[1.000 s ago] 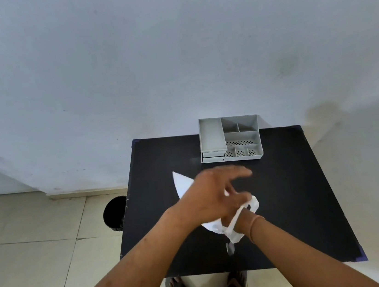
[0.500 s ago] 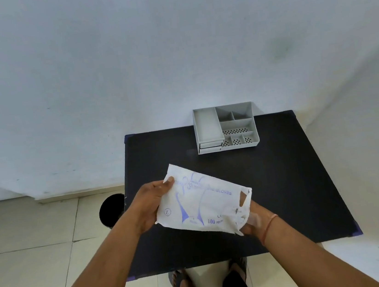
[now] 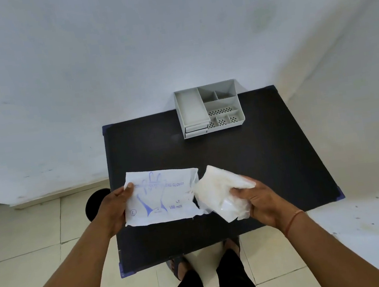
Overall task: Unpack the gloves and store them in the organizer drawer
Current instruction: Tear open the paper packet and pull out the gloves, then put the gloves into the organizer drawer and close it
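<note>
Head view: black desk (image 3: 269, 157) against a white wall, seen from above.

Left hand (image 3: 112, 206) pinching the left end of the printed paper wrapper (image 3: 161, 196), thumb on top, fingers hidden beneath. Wrapper held flat and low over the near-left part of the desk, near the front edge; torn, ragged right end facing the other hand.

Right hand (image 3: 261, 202) clenched around the stack of gloves (image 3: 221, 191), thumb across the top, fingers curled under. Stack out of the wrapper, just beside its torn end, over the near middle of the desk; touching the wrapper or not, cannot tell.

Grey organizer (image 3: 209, 109) at the far edge, right of centre, well apart from both hands. Open compartments on top; two small drawers (image 3: 196, 130) stacked at its near-left corner, both looking closed.

Handling, as a judgement: thin, translucent film gloves, very light, soft, slippery, with loose layers apt to slide or fan apart. Best gripped around the whole bundle, squeezed from both faces, not by a single corner. Likely to need folding or compressing to fit so small a drawer. Wrapper limp and weightless; easy to set aside.

Room: broad bare desk between hands and organizer, nothing in the path. Left edge and front edge close to the wrapper, so some risk of it slipping to the floor. One hand needed free to pull a drawer open.
</note>
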